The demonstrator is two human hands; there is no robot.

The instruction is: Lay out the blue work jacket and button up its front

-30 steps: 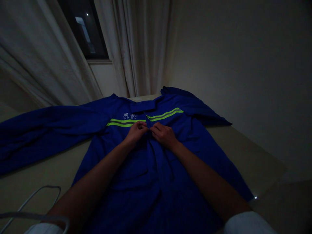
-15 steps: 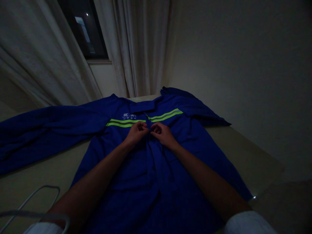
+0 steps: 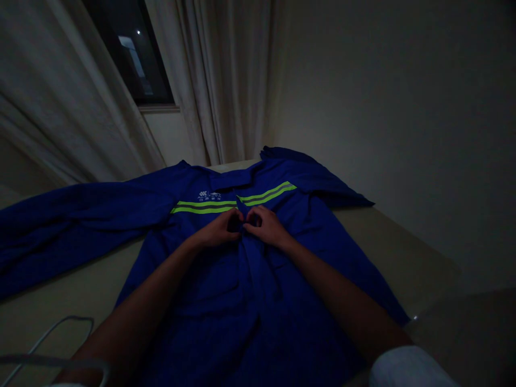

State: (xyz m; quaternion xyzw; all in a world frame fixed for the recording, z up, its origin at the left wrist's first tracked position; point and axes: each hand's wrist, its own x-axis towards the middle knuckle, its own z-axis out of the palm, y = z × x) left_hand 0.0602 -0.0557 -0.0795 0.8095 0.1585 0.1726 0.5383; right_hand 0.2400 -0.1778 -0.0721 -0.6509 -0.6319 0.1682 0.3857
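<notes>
Fingers [image 3: 258, 216] hide the blue work jacket's placket [image 3: 253, 263].

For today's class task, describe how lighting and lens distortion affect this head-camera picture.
Head view: the room is dim, so the left hand and right hand fall dark and their fingers are hard to read; the reflective stripes on the blue work jacket stand out brightly; the curtain bends with wide-angle distortion.

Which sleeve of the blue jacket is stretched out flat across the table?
The sleeve on your left, reaching out sideways; the right sleeve lies folded back near the collar.
</notes>
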